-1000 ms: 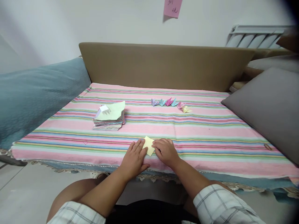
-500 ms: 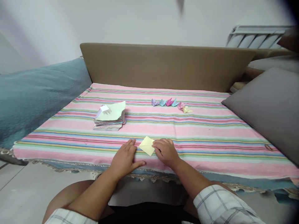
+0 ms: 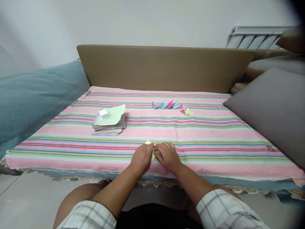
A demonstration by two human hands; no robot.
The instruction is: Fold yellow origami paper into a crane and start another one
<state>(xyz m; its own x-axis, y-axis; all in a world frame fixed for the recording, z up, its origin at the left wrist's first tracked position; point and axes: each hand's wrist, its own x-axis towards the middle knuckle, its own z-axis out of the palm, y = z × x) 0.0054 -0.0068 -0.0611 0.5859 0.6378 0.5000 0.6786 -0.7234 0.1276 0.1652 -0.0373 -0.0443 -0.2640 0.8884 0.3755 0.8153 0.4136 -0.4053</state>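
Observation:
A small pale-yellow folded paper [image 3: 148,142] lies on the striped cloth close to the front edge, mostly covered by my hands. My left hand [image 3: 142,156] rests over its left side, fingers curled in and fingertips at the paper's middle. From the other side my right hand [image 3: 168,156] pinches the paper's right part between thumb and fingers. The fingertips of both hands nearly meet. Only the paper's top corner and a lower strip show between them.
Farther back stands a row of several folded paper cranes [image 3: 170,104] in different colours. On the left a stack of paper sheets [image 3: 108,128] carries a white plug adapter [image 3: 104,114]. A grey cushion [image 3: 269,105] lies at right; a brown backrest [image 3: 164,68] runs behind.
My left hand has moved right from lying flat beside the paper onto it, its fingers now curled. My right hand stays at the paper's right side. The view has shifted slightly.

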